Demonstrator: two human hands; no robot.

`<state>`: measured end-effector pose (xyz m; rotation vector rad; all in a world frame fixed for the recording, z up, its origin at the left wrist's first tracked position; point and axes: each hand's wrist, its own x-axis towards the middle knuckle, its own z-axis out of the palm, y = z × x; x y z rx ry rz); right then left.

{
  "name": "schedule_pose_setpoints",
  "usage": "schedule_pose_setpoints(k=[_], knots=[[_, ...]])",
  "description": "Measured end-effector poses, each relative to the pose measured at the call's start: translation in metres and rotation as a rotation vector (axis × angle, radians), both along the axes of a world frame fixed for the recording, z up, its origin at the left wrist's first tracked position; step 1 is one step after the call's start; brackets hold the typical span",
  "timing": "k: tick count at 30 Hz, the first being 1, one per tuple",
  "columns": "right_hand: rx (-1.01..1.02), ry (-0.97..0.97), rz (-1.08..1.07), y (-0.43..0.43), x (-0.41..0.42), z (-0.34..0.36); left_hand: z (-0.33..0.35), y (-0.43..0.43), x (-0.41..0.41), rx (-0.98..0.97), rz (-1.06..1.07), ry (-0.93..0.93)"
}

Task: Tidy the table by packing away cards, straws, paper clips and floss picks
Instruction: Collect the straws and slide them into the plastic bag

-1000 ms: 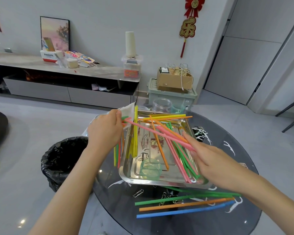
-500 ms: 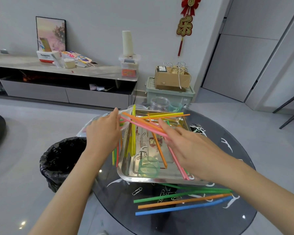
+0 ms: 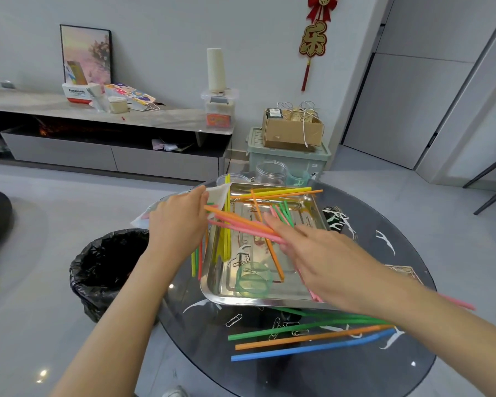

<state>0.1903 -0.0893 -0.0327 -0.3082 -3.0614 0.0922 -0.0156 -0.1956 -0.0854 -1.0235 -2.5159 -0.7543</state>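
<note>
The right hand (image 3: 327, 259), clamped on pink and orange straws (image 3: 241, 222), has swung from the tray's (image 3: 221, 293) four o'clock toward ten o'clock, their tips now reaching the bag (image 3: 218, 196) that the left hand (image 3: 178, 224) pinches, so bagging looks imminent.

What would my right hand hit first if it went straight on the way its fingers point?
Likely the upright yellow straws, then the white bag the left hand holds, though depth is unclear.

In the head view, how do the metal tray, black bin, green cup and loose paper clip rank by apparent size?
Metal tray, largest.
Black bin, though it stands farther away.
Green cup.
Paper clip, smallest.
</note>
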Motion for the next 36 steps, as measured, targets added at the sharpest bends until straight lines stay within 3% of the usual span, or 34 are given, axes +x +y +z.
schedule_pose_setpoints(k=[7,15,20,26,36], knots=[[0.285,0.104,-0.123,-0.001,-0.024,-0.011,0.002,0.001,0.001,0.076,-0.025,-0.036],[0.294,0.226,-0.055,-0.002,-0.04,-0.039,0.006,-0.002,0.002,0.11,-0.005,-0.156],[0.421,0.414,0.038,0.0,-0.036,-0.046,0.007,-0.004,-0.003,0.143,-0.017,-0.21],[0.513,0.463,0.099,0.002,-0.023,-0.044,0.006,-0.006,-0.003,0.125,-0.086,-0.217],[0.367,0.406,0.087,-0.001,-0.02,-0.041,0.008,-0.006,0.0,0.122,-0.107,-0.195]])
